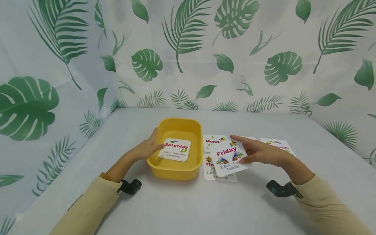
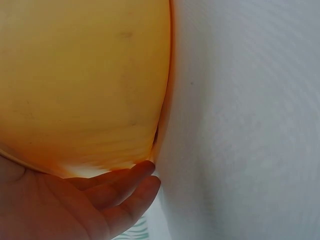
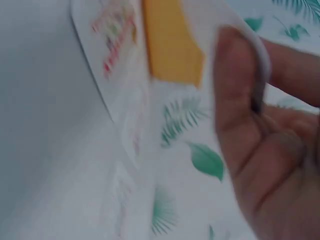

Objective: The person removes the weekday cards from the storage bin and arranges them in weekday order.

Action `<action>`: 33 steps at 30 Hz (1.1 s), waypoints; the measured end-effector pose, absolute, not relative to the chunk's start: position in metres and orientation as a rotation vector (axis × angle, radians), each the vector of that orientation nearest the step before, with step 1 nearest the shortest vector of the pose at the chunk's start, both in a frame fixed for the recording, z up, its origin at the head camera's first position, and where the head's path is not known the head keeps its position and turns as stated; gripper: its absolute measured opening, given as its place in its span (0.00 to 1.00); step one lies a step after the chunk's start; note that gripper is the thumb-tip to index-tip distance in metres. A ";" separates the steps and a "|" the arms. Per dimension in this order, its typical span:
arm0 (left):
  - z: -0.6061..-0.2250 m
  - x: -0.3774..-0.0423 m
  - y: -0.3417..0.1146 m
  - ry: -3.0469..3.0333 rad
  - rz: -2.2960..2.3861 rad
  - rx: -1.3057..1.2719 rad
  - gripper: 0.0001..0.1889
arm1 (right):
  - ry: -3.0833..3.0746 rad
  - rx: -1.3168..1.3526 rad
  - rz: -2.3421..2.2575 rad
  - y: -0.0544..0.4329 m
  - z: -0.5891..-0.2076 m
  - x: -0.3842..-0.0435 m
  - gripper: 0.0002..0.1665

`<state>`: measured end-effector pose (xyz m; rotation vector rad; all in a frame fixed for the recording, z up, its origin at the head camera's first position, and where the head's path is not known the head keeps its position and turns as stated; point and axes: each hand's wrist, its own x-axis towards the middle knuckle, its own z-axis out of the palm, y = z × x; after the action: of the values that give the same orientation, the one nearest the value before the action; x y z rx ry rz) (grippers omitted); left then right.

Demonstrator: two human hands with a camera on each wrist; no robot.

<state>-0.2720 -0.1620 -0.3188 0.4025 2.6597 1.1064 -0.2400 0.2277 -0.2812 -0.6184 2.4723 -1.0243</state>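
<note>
Here, right grip (image 1: 262, 152) on Friday card's (image 1: 227, 159) edge

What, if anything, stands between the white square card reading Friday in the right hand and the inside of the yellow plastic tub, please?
Only the right wall of the tub visibly does; the Friday card is held outside it by the right hand. The left hand, at the opposite side, seems clear.

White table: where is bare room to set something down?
Free: on the near side of the yellow tub, between the sleeves; also the strip between cards and leafy cloth. Crowded: the middle, where the left hand holds the tub and the right hand the Friday card over others.
</note>
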 end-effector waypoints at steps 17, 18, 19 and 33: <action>-0.319 -0.272 -0.162 2.661 1.114 0.405 0.42 | 2.492 -0.499 -0.807 0.270 -0.255 -0.235 0.48; -0.319 -0.272 -0.162 2.662 1.114 0.410 0.42 | 2.481 -0.485 -0.824 0.271 -0.255 -0.235 0.49; -0.319 -0.272 -0.162 2.661 1.115 0.415 0.42 | 2.475 -0.474 -0.836 0.272 -0.256 -0.235 0.49; -0.322 -0.271 -0.161 2.671 1.116 0.431 0.42 | 2.535 -0.253 -0.626 0.278 -0.266 -0.232 0.50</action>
<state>-0.2712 -0.1610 -0.3220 0.4309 2.6711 1.1160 -0.2321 0.2785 -0.2655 -0.2533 2.5354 -0.6265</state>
